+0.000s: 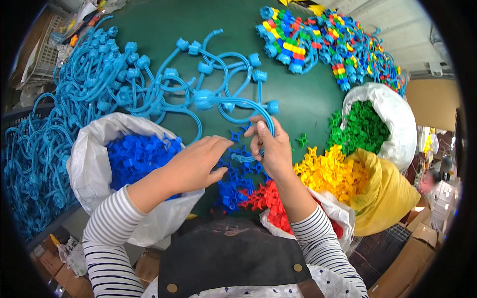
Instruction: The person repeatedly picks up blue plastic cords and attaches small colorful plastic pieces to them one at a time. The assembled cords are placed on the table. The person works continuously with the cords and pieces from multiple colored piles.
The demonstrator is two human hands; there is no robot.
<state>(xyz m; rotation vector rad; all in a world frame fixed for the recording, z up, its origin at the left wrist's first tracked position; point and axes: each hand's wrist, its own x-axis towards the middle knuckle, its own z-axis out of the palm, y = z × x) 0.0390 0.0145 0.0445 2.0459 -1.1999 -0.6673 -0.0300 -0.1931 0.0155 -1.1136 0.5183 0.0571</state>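
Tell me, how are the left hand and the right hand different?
The right hand holds light-blue tubes, while the left hand shows nothing held. The right hand's fingers curl inward; the left hand's reach out straighter, with the thumb apart. Both come out of striped sleeves.

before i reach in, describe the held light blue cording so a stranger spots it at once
Above the green table, find the right hand, beyond the red pieces. Light-blue cording arches from it leftward to a bulbous end. Unlike the loose tangle, this is gripped.
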